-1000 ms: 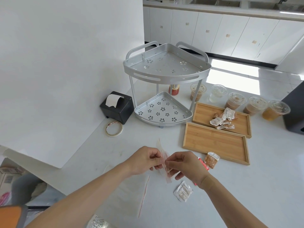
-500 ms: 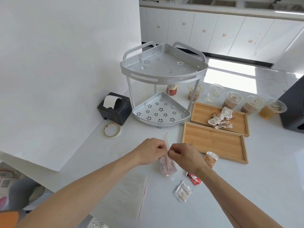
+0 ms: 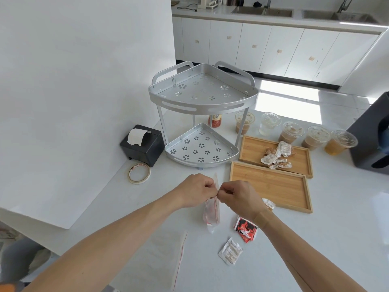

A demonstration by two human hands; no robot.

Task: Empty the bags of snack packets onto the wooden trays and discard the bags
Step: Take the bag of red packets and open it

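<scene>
My left hand [image 3: 195,192] and my right hand [image 3: 237,197] pinch the top edge of a small clear zip bag [image 3: 211,213] that hangs between them above the counter, red-and-white packets inside. The near wooden tray [image 3: 269,186] lies bare just right of my hands. The far wooden tray [image 3: 252,144] holds a pile of snack packets [image 3: 277,154]. A red packet [image 3: 245,228], a white packet [image 3: 230,250] and a packet partly hidden behind my right wrist [image 3: 268,203] lie loose on the counter. An empty clear zip bag [image 3: 166,249] lies flat near my left forearm.
A two-tier silver corner rack [image 3: 202,102] stands behind my hands. Left of it sit a black tissue box [image 3: 143,146] and a tape roll [image 3: 139,173]. Several lidded drink cups [image 3: 291,132] line up behind the trays; a black appliance [image 3: 370,140] is at far right.
The bag has swung from held up flat between my hands to hanging down below my fingers. My hands have come closer together at its top edge.
</scene>
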